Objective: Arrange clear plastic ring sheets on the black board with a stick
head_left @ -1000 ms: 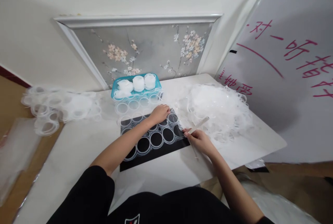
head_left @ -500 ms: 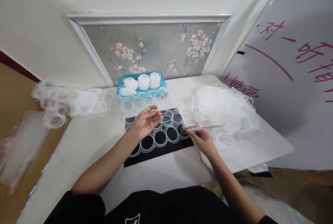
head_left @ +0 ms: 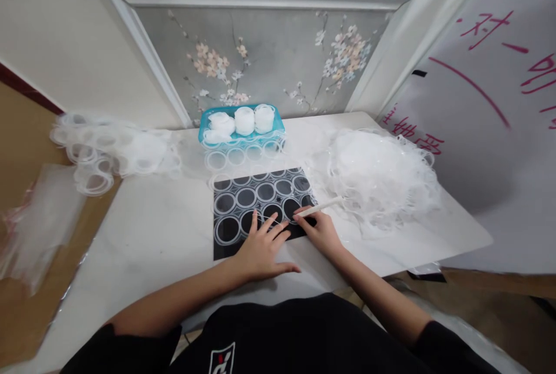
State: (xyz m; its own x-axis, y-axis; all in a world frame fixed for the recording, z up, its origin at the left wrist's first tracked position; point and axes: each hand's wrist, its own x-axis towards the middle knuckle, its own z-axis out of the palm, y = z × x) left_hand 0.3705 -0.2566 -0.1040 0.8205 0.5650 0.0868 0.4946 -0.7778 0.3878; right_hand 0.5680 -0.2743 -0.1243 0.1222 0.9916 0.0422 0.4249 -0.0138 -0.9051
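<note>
Here, translucent ring-patterned sheet (head_left: 256,203) over black mat (head_left: 222,251)

pretty basic black tee (head_left: 299,327) tbh, short black sleeves (head_left: 125,348), plus a white-outlined badge (head_left: 222,358) on the front with some red and white inside

Your left hand (head_left: 263,246), fingers spread, is over the near edge of a black mat (head_left: 221,252) that bears a see-through sheet of rings (head_left: 255,205). Your right hand (head_left: 299,217) pinches a slim white stick (head_left: 324,206) at the mat's right side, its far end slanting toward a heap of clear plastic (head_left: 382,162). Beyond the mat, a blue tray (head_left: 202,134) holds white stacks (head_left: 244,121). More ringed plastic (head_left: 117,148) lies at the left of the tabletop (head_left: 147,220); a whiteboard (head_left: 469,177) with red writing stands at right.
</note>
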